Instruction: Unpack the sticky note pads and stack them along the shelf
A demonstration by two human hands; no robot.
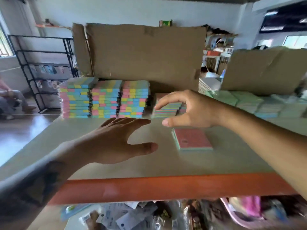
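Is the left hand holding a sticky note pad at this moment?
No, the left hand hovers open and empty over the shelf, while the right hand reaches the short stack.

I can read no text anywhere here; the packets [126,218] below my shelf [149,188] carry print too blurred to make out.

Materials, shelf level

Sticky note pads [106,98]: matt pastel paper; shelf [166,160] board smooth, matt beige; its front rail [166,186] orange painted; cardboard sheet [146,53] brown, creased, dull.
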